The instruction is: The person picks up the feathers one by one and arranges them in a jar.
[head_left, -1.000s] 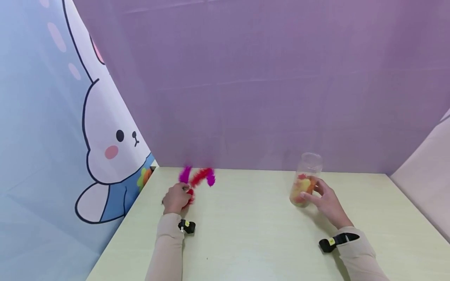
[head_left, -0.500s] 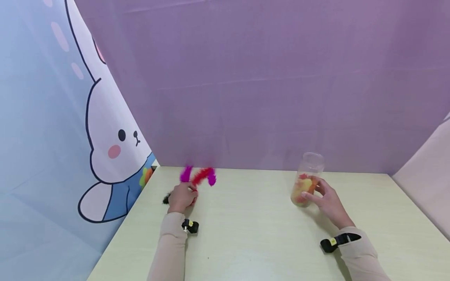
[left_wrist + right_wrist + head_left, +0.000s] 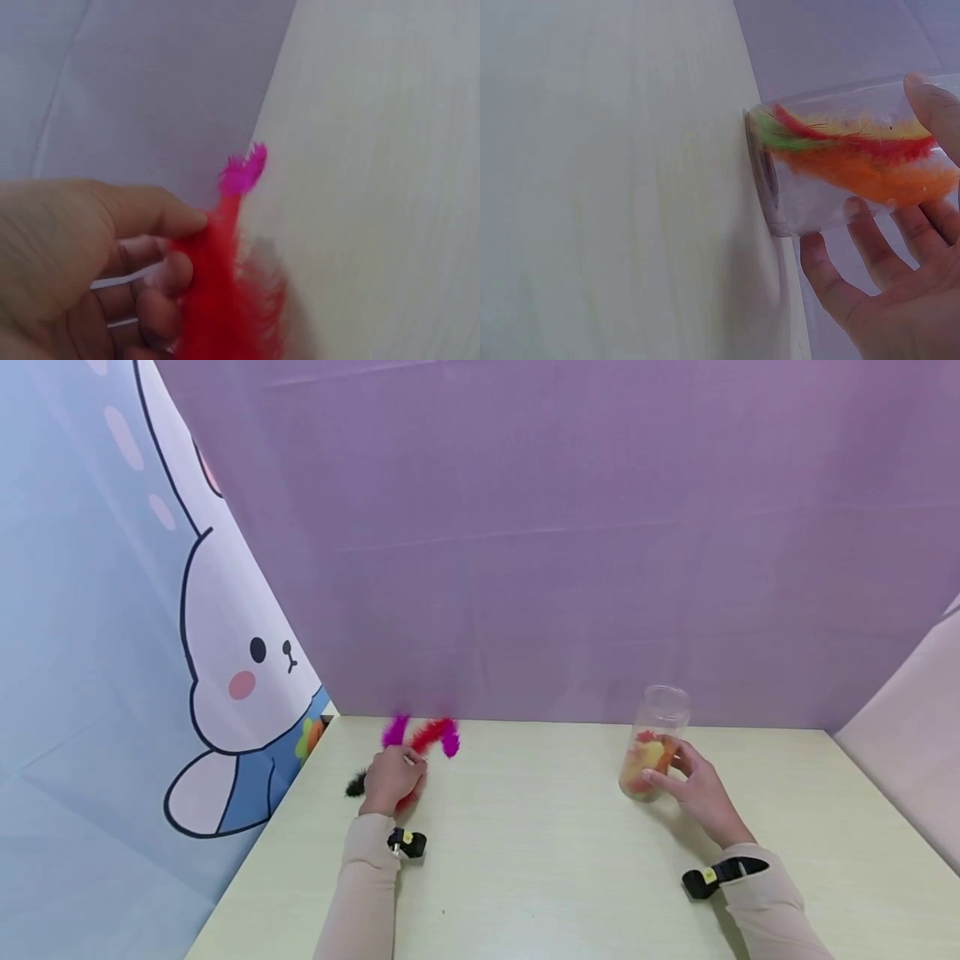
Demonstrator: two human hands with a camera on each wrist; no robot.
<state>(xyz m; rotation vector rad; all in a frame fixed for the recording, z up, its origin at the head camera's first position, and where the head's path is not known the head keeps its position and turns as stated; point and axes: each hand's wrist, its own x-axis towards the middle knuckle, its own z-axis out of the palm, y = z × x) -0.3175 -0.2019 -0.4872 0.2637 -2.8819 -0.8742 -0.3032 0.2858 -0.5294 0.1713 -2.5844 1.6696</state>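
Left hand [image 3: 392,779]: thumb and fingertips come together in a pinch on a red feather; other fingers curl in behind.
Red feather [image 3: 217,292]: at the left fingertips, its fluffy vane spreading out from the pinch; close to the tabletop [image 3: 532,835], but whether it touches there I cannot tell.
Black feather [image 3: 356,784]: on the tabletop just left of the left hand, partly hidden by it.
Magenta tuft [image 3: 395,732]: just beyond the left knuckles, standing out toward the purple backdrop [image 3: 570,543].
Red-and-magenta plume [image 3: 433,737]: beyond the left fingertips and a little right of them, bent over, its magenta end pointing down; whether it joins the magenta tuft is hidden by the hand.
Right hand [image 3: 701,796]: thumb on one side and fingers on the other, clamped round a clear jar, well to the right of the left hand.
Clear jar [image 3: 665,714]: upright within the right grip, base on the tabletop, mouth above the fingers.
Jar feathers [image 3: 877,169]: red, orange, yellow and green, bunched inside, level with the right fingers.
Wrists: a black strapped camera [image 3: 407,842] behind the left hand, another behind the right, both on beige sleeves [image 3: 356,902].
Rabbit-print cloth [image 3: 232,693]: farther left, past the black feather.
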